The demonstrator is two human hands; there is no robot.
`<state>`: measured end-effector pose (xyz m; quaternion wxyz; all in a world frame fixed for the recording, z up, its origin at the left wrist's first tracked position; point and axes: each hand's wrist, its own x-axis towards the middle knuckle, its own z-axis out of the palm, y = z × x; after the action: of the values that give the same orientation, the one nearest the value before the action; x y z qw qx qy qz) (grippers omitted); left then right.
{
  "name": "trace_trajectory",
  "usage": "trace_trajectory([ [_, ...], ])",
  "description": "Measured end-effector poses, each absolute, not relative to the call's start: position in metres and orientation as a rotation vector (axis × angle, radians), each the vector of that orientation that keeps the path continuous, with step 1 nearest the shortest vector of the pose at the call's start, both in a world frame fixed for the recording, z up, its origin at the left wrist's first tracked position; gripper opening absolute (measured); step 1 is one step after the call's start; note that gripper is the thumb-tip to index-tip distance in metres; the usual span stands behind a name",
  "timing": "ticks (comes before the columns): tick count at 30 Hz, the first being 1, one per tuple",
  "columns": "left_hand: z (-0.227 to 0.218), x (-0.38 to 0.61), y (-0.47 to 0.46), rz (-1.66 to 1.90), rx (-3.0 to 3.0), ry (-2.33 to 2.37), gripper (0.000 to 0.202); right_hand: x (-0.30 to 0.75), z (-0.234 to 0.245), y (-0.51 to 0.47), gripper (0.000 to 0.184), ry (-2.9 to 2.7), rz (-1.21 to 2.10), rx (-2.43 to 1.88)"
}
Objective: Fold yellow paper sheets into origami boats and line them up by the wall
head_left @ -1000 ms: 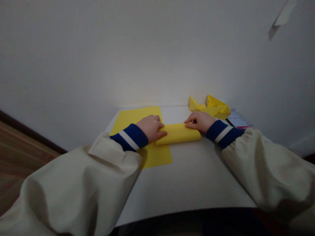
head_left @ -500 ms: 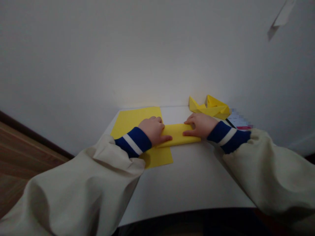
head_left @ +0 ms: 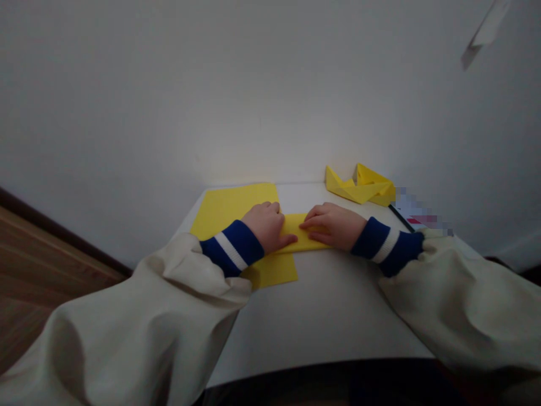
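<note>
A strip of folded yellow paper (head_left: 291, 224) lies on the white table between my hands. My left hand (head_left: 266, 226) holds the strip down at its left end, fingers curled and thumb stretched along the paper. On the right part of the strip rests my right hand (head_left: 336, 226), its fingers extended over the paper and the thumb apart below them; that end of the strip is covered by the hand. Under my left hand and wrist are flat yellow sheets (head_left: 234, 206), one corner showing below the strip.
A folded yellow paper boat (head_left: 359, 189) stands at the back right against the white wall (head_left: 262, 84). Beside it lies a flat dark-edged item (head_left: 408, 217), partly blurred out. The white table (head_left: 329, 316) ends near my body. Brown wooden furniture (head_left: 46, 282) stands at the left.
My right hand has slid left along the folded strip, closer to my left hand, and its fingers lie flatter. My left hand has hardly moved.
</note>
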<state>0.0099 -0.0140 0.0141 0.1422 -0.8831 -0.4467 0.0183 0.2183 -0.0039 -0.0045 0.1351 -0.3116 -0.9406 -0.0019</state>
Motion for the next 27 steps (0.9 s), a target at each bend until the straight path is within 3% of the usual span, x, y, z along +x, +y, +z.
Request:
trace_trajectory([
  [15,0.012,0.02,-0.027,0.044,-2.515,-1.347,0.073,0.217,-0.003,-0.014,0.05,-2.638,0.031,-1.14],
  [27,0.013,0.02,-0.028,0.048,-2.513,-1.349,0.082,0.216,-0.001,-0.012,0.052,-2.663,0.053,-1.14],
])
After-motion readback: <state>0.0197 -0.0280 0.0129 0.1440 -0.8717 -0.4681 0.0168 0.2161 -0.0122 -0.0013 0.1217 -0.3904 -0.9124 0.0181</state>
